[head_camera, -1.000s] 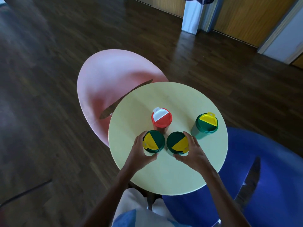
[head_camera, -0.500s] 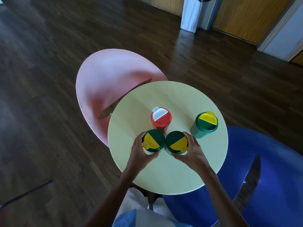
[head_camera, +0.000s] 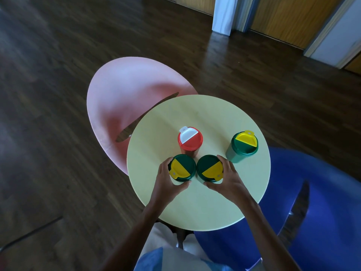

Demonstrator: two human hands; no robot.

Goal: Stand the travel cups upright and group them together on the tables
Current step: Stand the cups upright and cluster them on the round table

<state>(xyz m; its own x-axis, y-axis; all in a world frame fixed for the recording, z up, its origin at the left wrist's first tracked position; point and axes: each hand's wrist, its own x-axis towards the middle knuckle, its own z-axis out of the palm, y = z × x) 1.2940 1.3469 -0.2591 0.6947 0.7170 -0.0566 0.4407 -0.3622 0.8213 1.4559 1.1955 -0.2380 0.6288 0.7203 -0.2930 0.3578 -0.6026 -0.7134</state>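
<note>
Several travel cups stand upright on a round pale yellow table [head_camera: 199, 208]. My left hand [head_camera: 166, 182] grips a green cup with a green and yellow lid [head_camera: 182, 167]. Right beside it, nearly touching, my right hand [head_camera: 229, 179] grips a second green cup with the same kind of lid [head_camera: 209, 168]. Just behind this pair stands a red cup with a red and white lid [head_camera: 190, 140]. A third green cup [head_camera: 243, 146] stands apart near the table's right edge.
A pink chair [head_camera: 125, 98] sits at the table's far left and a blue chair [head_camera: 312, 192] at its right. Dark wood floor surrounds them. A white post [head_camera: 222, 14] and wooden doors [head_camera: 289, 16] line the far wall.
Both hands have slid their green cups closer together and a little toward the red cup. The gap between the two green lids has closed.
</note>
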